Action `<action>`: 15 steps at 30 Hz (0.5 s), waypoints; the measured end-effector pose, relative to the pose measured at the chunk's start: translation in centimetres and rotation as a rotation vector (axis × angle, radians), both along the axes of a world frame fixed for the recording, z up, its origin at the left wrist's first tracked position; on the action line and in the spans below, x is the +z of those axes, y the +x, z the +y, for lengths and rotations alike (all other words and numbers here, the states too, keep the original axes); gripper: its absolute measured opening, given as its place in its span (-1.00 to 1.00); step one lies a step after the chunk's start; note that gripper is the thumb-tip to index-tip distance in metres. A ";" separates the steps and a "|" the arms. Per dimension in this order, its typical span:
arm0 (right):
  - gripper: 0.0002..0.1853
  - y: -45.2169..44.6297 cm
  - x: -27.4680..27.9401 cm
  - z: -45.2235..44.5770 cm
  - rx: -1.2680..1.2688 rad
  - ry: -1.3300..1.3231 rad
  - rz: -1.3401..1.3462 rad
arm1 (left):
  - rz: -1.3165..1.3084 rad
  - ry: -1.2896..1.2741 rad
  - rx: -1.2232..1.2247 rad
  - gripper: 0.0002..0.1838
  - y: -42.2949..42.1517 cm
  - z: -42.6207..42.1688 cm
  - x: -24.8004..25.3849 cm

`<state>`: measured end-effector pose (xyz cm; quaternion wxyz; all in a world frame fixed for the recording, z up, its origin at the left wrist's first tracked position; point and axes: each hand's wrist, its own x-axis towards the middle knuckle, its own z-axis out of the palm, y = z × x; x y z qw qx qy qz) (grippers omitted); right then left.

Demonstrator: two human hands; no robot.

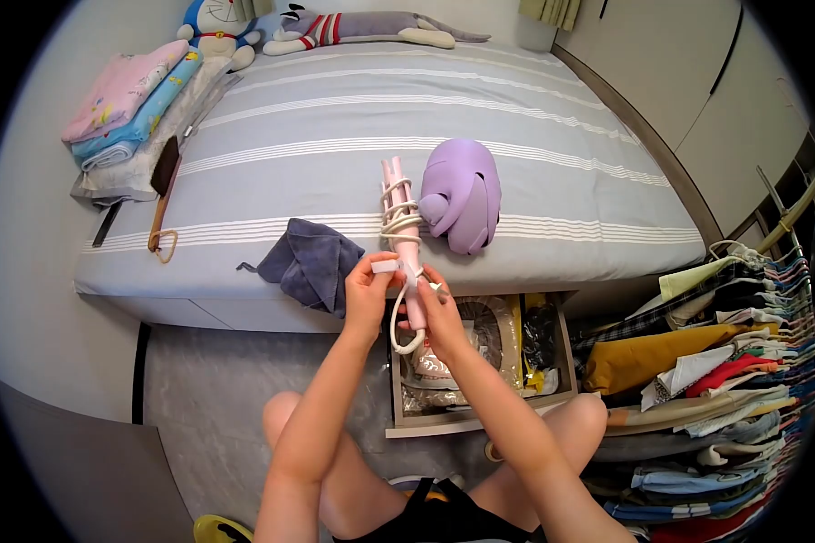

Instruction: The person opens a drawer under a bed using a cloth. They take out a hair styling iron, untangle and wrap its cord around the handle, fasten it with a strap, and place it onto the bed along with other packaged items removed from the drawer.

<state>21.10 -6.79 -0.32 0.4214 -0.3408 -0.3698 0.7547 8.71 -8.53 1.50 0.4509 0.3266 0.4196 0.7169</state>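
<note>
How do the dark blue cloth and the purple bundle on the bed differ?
The cloth is dark greyish blue, while the bundle is light purple. The cloth lies loosely crumpled and droops over the bed's front edge; the bundle is plump and rounded and sits wholly on top of the bed. Both lie near the pink wand-like appliance.

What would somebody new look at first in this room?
Probably the big purple thing on the striped bed. Next, the pink wand wrapped in pale cord, held between the left hand and the right hand. Then maybe the blue-and-white plush toy at the bed's far left corner.
</note>
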 end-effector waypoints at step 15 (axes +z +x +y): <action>-0.57 -0.4 -0.1 0.7 -0.239 0.067 -0.055 | 0.569 -0.090 0.024 -0.86 -3.4 -1.2 1.4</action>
